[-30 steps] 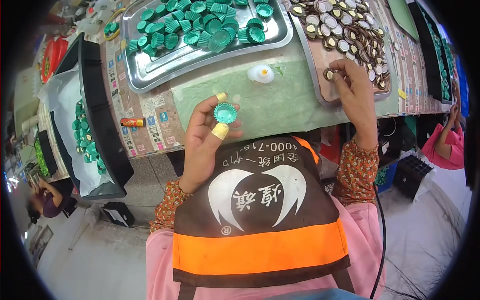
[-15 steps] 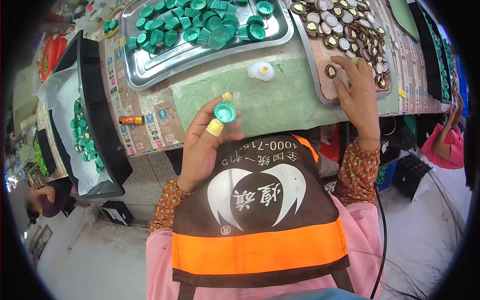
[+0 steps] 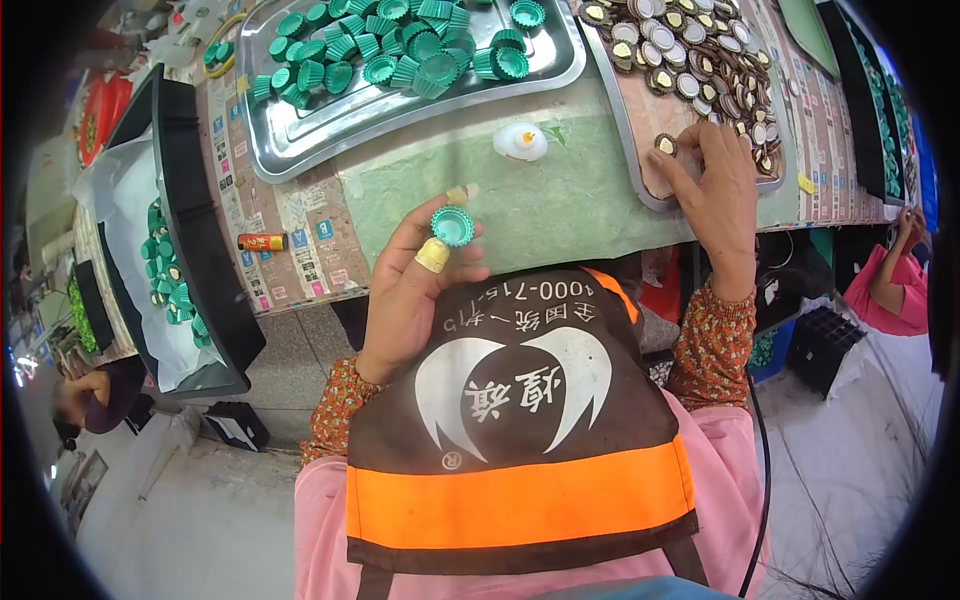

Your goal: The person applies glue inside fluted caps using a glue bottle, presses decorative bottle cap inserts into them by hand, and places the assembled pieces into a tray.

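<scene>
Between thumb and fingertip, my left hand [image 3: 415,265] holds a green fluted cup [image 3: 452,227] above the green mat, its opening facing up. Yellow covers wrap the thumb and a finger. My right hand [image 3: 712,185] is over the near part of the right tray [image 3: 650,190], thumb and fingers bent around a small brown disc [image 3: 665,144] with a pale centre. The thumb tip is at the disc's edge; whether it is gripped is hard to tell. Many brown and white discs [image 3: 690,60] lie beyond the hand.
A metal tray [image 3: 320,125] holds many green cups [image 3: 400,45]. On the mat [image 3: 400,180] sits a white object with an orange tip [image 3: 520,142]. A red-yellow tube [image 3: 262,242] lies left. A black crate [image 3: 205,230] stands farther left. Another person [image 3: 893,280] is at far right.
My right hand first drew back from the disc and opened, then closed in around it again, fingers more bent. The left hand has kept its cup, with small shifts only.
</scene>
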### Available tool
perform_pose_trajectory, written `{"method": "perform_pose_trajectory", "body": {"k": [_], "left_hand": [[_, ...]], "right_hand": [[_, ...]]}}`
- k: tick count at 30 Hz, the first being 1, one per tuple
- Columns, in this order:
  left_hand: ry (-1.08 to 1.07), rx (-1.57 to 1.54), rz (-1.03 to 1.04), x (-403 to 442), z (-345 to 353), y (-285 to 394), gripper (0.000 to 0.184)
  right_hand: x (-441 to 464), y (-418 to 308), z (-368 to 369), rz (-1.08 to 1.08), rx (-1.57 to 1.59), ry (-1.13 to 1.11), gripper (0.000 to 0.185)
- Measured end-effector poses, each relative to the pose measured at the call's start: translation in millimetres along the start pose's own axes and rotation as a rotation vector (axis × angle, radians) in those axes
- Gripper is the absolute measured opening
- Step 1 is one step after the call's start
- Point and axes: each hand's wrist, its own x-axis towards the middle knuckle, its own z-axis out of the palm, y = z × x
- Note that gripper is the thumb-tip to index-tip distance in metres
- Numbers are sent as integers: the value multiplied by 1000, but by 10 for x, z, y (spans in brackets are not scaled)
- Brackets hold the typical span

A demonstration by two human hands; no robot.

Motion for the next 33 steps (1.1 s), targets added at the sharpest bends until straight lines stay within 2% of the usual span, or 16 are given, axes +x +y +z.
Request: {"method": "perform_pose_trajectory", "body": {"k": [3,9,15,18,21,24,27,30,33], "left_hand": [[-12,1,-2,2,-13,-8,55],[-25,17,6,11,-13,-21,54],[-48,-7,-15,-4,-63,-33,56],[-14,8,17,-7,-6,-28,53],[-25,18,15,-1,2,-17,52],[-32,22,16,6,3,-14,53],[-41,12,-13,8,-15,-8,57],[-38,20,-15,10,-17,-21,56],[-46,22,-10,-1,-11,-21,56]], "right_hand": [[-26,-65,-16,96,45,6,34],[-6,-45,63,-49,59,19,15],[43,13,-7,-218,231,-18,30],[-8,31,-86,-4,207,1,30],[-46,35,-57,-7,165,143,23],[-123,-35,-87,140,187,127,12],[-172,-36,-136,204,-54,14,12],[-182,-82,-44,145,-141,70,18],[-149,-68,83,56,-71,91,14]]}}
